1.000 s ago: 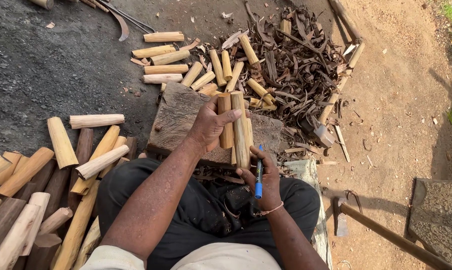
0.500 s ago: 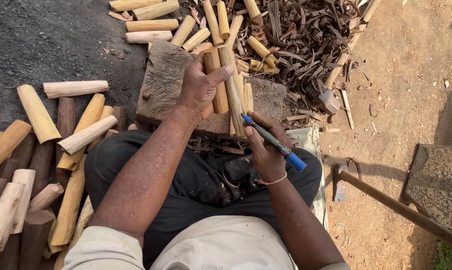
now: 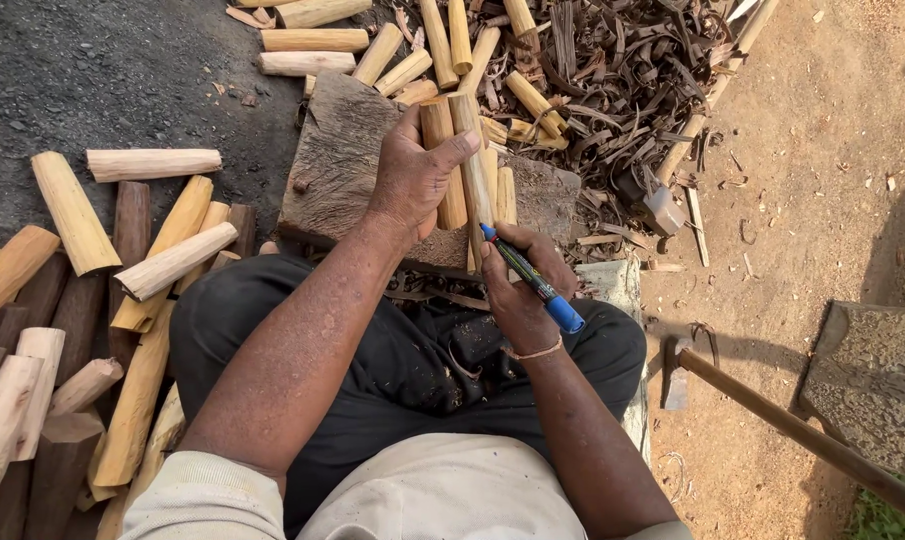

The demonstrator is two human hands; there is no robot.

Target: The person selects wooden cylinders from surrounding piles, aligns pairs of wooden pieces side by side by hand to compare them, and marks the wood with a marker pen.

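Peeled sticks steadied on a wooden block for marking

A bundle of sticks is clamped upright on the block by the left hand; stiff, light, probably best held mid-length; a blue marker is pinched shut in the right hand.

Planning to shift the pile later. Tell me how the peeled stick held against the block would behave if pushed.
The peeled stick looks rigid and probably fairly light, as the left hand steadies it easily. Being round and smooth, it would likely roll off the wooden block.
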